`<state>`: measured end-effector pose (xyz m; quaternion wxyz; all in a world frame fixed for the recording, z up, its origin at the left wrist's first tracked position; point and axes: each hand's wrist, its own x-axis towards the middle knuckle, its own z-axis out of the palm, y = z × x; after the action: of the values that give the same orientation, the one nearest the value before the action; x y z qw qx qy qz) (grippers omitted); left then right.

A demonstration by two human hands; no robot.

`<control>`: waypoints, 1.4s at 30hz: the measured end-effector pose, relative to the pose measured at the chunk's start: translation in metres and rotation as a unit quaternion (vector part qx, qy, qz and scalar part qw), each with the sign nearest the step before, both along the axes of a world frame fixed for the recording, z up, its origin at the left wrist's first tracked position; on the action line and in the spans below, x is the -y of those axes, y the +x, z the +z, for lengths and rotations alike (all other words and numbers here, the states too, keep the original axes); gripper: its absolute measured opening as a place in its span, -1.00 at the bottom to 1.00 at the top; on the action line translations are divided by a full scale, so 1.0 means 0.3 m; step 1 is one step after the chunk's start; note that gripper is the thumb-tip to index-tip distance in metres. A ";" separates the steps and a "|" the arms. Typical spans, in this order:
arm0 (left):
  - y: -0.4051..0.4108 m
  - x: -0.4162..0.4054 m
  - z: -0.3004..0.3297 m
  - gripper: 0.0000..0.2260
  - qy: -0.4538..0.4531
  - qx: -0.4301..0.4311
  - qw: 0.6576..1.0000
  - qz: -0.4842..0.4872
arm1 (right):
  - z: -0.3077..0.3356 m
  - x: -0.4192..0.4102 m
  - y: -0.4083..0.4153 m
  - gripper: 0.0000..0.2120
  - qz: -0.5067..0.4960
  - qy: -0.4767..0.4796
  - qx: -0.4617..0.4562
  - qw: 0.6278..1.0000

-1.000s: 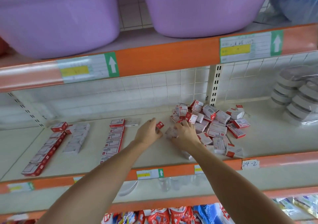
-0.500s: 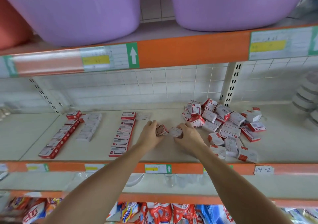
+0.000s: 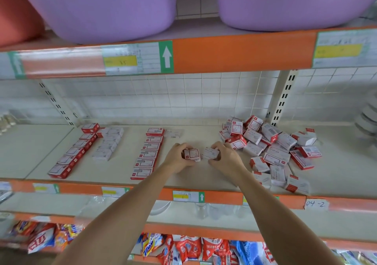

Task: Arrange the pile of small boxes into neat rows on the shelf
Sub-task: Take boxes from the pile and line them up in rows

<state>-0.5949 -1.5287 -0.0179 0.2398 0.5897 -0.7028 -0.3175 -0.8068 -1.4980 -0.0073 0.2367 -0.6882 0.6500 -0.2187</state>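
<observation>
The shelf (image 3: 204,181) I am working on carries everything that matters, and the pile of small boxes (image 3: 271,148) sprawls on its right half, just to the right of my right hand (image 3: 226,158) and so nearer that hand than the other. To the left lie the rows already laid: the nearest row (image 3: 148,152) runs from the back wall toward the front lip, its boxes end to end, with a paler box (image 3: 173,133) set beside its far end. Two more rows, a red one (image 3: 73,151) and a white one (image 3: 108,143), lie farther left. I judge the next placement belongs beside that nearest row, which lies closer to my left hand (image 3: 177,160).

My left hand curls its fingers round a red-and-white box (image 3: 191,154), label up. My right hand pinches a white box (image 3: 211,153), touching or nearly touching the first; both sit low over the shelf between pile and rows.

Above, two purple tubs (image 3: 106,6) stand on the upper shelf; I cannot see into them.
</observation>
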 end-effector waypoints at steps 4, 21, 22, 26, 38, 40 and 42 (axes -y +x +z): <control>0.013 -0.005 0.004 -0.56 0.007 -0.008 1.000 -0.013 | -0.004 0.011 -0.008 -0.61 0.009 0.003 0.009 1.000; -0.003 -0.015 0.006 -0.50 0.021 -0.013 1.000 0.016 | 0.009 0.002 0.011 -0.63 -0.049 0.030 0.043 0.997; -0.003 -0.015 0.007 -0.50 0.022 -0.010 1.000 0.016 | 0.010 0.003 0.011 -0.70 -0.044 0.027 0.048 0.998; -0.003 -0.016 0.009 -0.49 0.024 0.000 1.000 0.016 | 0.023 0.000 0.017 -0.62 -0.038 0.026 0.075 0.996; -0.004 -0.022 0.014 -0.51 0.031 -0.011 0.999 0.014 | 0.001 0.015 0.003 -0.79 -0.007 0.042 0.055 0.998; -0.004 -0.022 0.012 -0.51 0.031 -0.011 0.999 0.014 | -0.004 0.013 -0.003 -0.58 0.000 0.032 0.036 0.999; -0.004 -0.021 0.011 -0.51 0.027 -0.008 1.000 0.014 | -0.007 0.014 -0.003 -0.56 0.006 0.024 0.024 0.999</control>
<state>-0.5962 -1.5222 -0.0146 0.2333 0.6030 -0.6841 -0.3376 -0.8077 -1.5022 -0.0094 0.2699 -0.6811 0.6449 -0.2178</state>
